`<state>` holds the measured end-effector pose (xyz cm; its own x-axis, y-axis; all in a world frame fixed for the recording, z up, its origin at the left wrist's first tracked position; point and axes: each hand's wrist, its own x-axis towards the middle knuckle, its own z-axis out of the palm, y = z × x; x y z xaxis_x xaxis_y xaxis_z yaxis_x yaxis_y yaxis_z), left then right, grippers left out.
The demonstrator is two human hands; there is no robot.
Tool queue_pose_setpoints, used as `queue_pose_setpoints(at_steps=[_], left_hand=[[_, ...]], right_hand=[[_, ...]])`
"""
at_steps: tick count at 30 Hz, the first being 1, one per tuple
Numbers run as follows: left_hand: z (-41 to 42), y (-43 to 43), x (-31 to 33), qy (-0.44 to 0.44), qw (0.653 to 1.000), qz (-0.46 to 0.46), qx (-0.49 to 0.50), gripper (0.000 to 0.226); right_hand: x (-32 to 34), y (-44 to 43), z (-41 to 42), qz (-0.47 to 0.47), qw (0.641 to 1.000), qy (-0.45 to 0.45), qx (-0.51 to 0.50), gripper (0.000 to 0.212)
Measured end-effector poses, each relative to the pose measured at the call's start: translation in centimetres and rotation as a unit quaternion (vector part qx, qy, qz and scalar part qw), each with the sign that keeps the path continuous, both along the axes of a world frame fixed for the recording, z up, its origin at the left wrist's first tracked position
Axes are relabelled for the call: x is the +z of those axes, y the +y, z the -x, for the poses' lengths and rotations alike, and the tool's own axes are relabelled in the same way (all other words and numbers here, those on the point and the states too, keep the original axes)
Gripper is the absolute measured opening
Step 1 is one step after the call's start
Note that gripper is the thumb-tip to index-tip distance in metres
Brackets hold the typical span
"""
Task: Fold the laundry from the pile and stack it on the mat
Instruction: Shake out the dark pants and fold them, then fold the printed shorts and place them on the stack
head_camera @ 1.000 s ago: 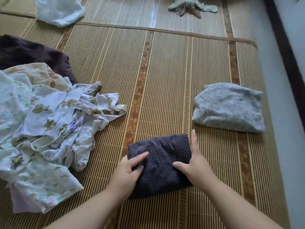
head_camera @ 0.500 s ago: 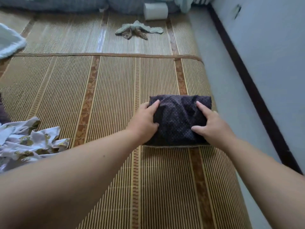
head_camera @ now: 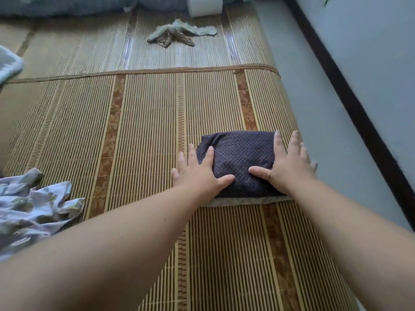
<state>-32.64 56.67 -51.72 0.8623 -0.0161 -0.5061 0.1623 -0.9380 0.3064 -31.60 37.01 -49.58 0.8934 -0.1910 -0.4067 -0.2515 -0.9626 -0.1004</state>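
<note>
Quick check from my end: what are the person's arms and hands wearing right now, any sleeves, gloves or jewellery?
Nothing is worn that shows. The left hand and the right hand are bare, with no gloves, rings or bracelets visible. Both forearms are uncovered right to the frame edge, so no sleeve, cuff or watch appears. Fingernails look short and unpainted.

We note the mat (head_camera: 146, 131) as woven reed or bamboo slats, ribbed, faintly sheened. The dark folded garment (head_camera: 242, 158) is matt dotted cloth, over a grey, possibly knitted piece (head_camera: 247, 201). The laundry pile (head_camera: 33, 209) is thin printed cloth, crumpled.
</note>
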Motion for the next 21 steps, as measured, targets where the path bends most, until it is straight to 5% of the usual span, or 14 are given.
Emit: queue_pose_setpoints(at_steps=[4, 8, 15, 21], left_hand=[[2.0, 2.3, 1.9, -0.091, 0.995, 0.005, -0.046, 0.093], [5.3, 6.2, 4.6, -0.109, 0.992, 0.029, -0.051, 0.088], [14.1, 19.5, 7.4, -0.041, 0.999, -0.022, 0.006, 0.078], [22.2, 33.6, 7.3, 0.0, 0.988, -0.09, 0.122, 0.07]], right_hand=[[2.0, 3.3, 3.4, -0.034, 0.984, -0.141, 0.102, 0.102], [3.0, 8.3, 7.7, -0.155, 0.966, -0.171, 0.118, 0.082], [5.0, 22.3, 14.0, -0.212, 0.957, 0.01, 0.198, 0.074], [5.8, 35.6, 17.4, -0.222, 0.924, 0.074, 0.302, 0.075]])
